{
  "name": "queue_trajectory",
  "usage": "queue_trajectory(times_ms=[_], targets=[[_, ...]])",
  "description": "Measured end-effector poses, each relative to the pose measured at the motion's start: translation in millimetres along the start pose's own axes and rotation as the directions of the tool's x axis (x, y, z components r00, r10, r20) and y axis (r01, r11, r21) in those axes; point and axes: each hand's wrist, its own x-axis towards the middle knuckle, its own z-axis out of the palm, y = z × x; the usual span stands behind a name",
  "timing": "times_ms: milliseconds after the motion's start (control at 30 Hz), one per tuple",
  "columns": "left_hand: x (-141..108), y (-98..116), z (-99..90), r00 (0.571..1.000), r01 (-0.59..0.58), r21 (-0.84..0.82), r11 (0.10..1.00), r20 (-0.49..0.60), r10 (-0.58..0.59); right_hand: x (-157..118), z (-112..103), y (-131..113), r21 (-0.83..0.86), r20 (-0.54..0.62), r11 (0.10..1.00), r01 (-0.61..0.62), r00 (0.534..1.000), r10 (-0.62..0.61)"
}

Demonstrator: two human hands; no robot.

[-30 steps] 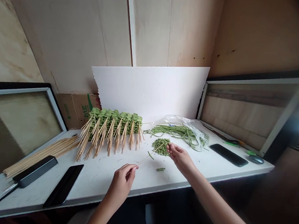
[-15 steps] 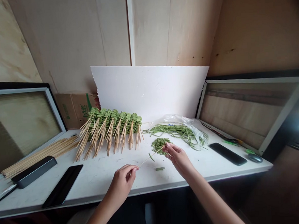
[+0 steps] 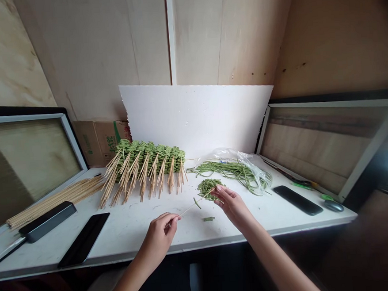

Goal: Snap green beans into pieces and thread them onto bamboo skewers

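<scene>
Head view: left hand [image 3: 162, 233] gripped a thin, pale, straight wooden skewer [image 3: 188, 209]; right hand [image 3: 230, 201] pinched its two-o'clock end. Both grips looked best held steady, aligned.

We see matt, bare wood on the thin straight tan skewer [image 3: 188, 209] and on the long pale tan wooden sticks [image 3: 56, 200]; the crumpled clear plastic bag [image 3: 226, 154] shines, as does the flat black rectangular slab [image 3: 84, 239] with its glassy face. We find the wide white rectangular board [image 3: 195, 114] smooth but rough along its jagged left edge, and the brown printed cardboard box [image 3: 89, 146] dull and papery
</scene>
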Motion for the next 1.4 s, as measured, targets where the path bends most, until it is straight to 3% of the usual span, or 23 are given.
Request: queue_trajectory(times_ms=[167, 467, 1100, 1400], targets=[[1, 6, -2.9, 0.999, -0.040, 0.006, 0.999, -0.027, 0.040, -1, 1, -1, -0.031, -0.019, 0.999, 0.023, 1.000, -0.024], [0, 11, -6.7, 0.997, -0.073, 0.043, 0.996, -0.026, 0.075, 0, -3, 2, -0.209, -0.041, 0.964, 0.164, 0.983, -0.176], [-1, 10, -7.3, 0.995, -0.101, 0.079, 0.992, 0.003, 0.101, -3, 5, 19, -0.189, -0.064, 0.965, 0.184, 0.978, -0.199], [0, 0, -6.8, 0.997, -0.077, 0.062, 0.995, 0.000, 0.077, -6, 5, 5, -0.296, -0.054, 0.936, 0.191, 0.975, -0.216]])
